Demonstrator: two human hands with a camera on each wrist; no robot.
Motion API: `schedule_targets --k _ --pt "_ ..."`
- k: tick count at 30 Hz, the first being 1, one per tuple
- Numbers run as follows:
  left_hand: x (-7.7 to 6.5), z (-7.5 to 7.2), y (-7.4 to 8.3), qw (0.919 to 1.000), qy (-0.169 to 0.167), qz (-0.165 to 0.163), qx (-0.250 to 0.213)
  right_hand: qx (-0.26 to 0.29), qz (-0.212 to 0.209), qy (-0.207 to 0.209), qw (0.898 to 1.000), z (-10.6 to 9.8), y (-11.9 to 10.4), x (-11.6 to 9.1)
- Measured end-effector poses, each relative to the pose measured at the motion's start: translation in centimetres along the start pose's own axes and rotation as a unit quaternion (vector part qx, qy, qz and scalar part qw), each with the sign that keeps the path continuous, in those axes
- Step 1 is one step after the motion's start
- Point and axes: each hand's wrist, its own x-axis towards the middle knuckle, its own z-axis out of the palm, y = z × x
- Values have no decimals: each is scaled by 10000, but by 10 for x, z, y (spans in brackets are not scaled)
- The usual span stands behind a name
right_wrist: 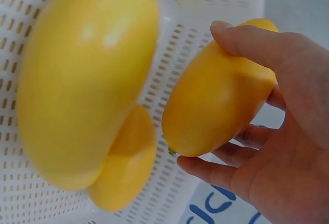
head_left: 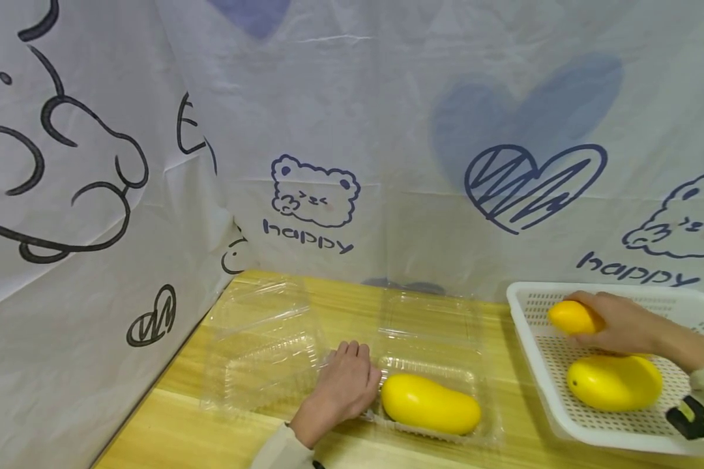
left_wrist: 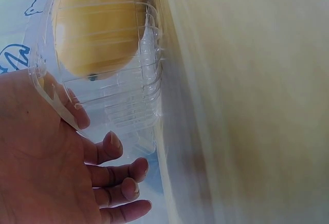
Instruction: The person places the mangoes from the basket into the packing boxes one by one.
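My right hand grips a small orange-yellow mango above the white basket, thumb on one side and fingers on the other. In the right wrist view the held mango points its stem end down and left. Below it in the basket lie a large yellow mango and, partly hidden behind that, a smaller mango. My left hand holds the near-left rim of an open clear plastic box, thumb hooked over it, other fingers loosely bent. Inside the box lies a large yellow mango.
Another open clear plastic box stands on the wooden table, left of my left hand. A printed white cloth hangs behind the table and along its left side. The box lids lean back toward the cloth.
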Motion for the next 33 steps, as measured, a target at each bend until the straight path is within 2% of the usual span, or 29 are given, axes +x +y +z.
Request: schedule_targets --k 9,16,26,33 --pt "0 0 0 10000 -21 -3 -35 40 314 393 9987 -13 1 -11" --pt "0 0 0 10000 -1 -18 -29 283 465 788 9954 -18 -4 -19" --pt "-2 -2 -1 9999 -7 -62 -81 434 528 1414 9876 -18 -21 -28" --pt "-1 -2 -1 9999 -105 -36 6 784 595 1783 9790 -9 -32 -39"
